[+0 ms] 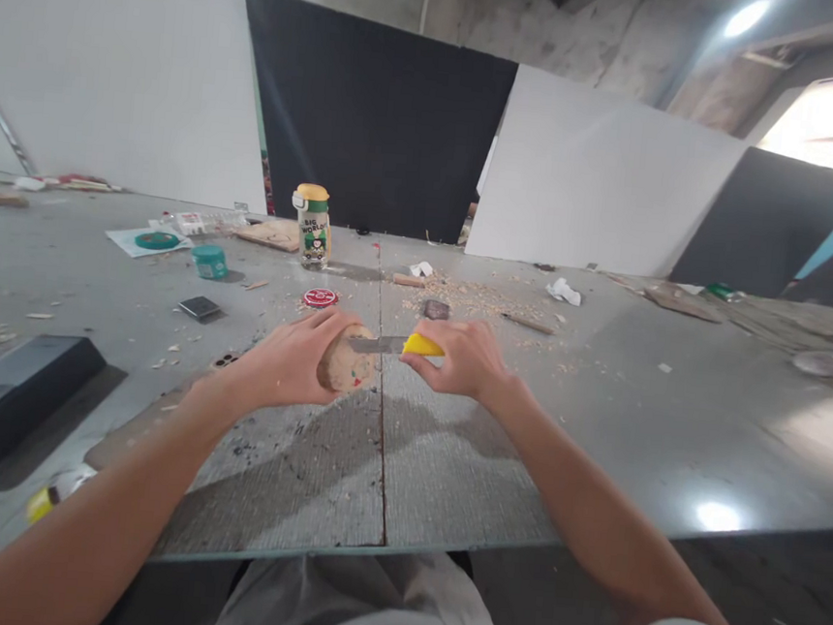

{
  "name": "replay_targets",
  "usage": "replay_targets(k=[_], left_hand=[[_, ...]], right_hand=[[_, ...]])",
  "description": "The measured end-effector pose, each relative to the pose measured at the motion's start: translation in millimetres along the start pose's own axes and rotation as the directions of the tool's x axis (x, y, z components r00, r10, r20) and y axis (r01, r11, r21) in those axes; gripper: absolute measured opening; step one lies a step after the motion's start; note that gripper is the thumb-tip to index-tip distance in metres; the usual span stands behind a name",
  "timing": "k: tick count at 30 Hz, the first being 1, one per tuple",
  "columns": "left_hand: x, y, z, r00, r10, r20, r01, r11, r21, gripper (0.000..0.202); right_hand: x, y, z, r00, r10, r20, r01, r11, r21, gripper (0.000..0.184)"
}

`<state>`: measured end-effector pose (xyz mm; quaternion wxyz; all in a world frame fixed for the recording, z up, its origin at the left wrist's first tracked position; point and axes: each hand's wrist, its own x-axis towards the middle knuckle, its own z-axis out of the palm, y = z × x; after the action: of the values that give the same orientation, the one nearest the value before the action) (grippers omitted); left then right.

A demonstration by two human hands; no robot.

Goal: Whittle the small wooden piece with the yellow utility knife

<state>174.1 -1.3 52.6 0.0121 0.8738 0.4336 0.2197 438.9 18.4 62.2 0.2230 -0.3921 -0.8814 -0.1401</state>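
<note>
My left hand (pixel 292 355) is closed round a pale, rounded piece of wood (pixel 350 370), its thumb below and fingers on top. Small red and green marks show on the wood's near face. In my right hand (pixel 469 358) is a knife with a yellow handle (pixel 424 345). Its flat metal blade (pixel 382 346) points left and meets the upper part of the wood, though how deep the edge sits cannot be made out. Both hands are above the grey tabletop, near the seam. A red round lid (pixel 321 297) and a dark brown lump (pixel 435 309) lie just beyond them.
Wood shavings (pixel 466 295) litter the table beyond my hands, with a thin stick (pixel 528 323) and crumpled tissue (pixel 563 291). A yellow-lidded bottle (pixel 312 228), teal jar (pixel 209 261) and small black box (pixel 199 308) stand left. A large black case (pixel 22 395) sits at near left.
</note>
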Motion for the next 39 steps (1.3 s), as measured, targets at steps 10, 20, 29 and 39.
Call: replay_targets(k=[10, 20, 29, 39], left_hand=[[-1, 9, 0.0, 0.999, 0.020, 0.039, -0.019, 0.999, -0.046, 0.062], [3, 0, 11.2, 0.996, 0.089, 0.007, -0.089, 0.995, 0.032, 0.055], [2, -2, 9.7, 0.991, 0.132, 0.019, -0.133, 0.991, 0.029, 0.055], [-3, 4, 4.2, 0.981, 0.193, -0.030, -0.194, 0.980, -0.050, 0.060]], right_hand=[[-14, 95, -4, 0.880, 0.402, -0.251, -0.369, 0.914, 0.169, 0.042], [-4, 4, -6, 0.994, -0.038, 0.101, 0.026, 0.993, 0.119, 0.045], [-5, 9, -5, 0.995, -0.079, 0.063, 0.073, 0.994, 0.084, 0.048], [-4, 57, 2, 0.954, 0.026, -0.299, 0.040, 0.976, 0.212, 0.047]])
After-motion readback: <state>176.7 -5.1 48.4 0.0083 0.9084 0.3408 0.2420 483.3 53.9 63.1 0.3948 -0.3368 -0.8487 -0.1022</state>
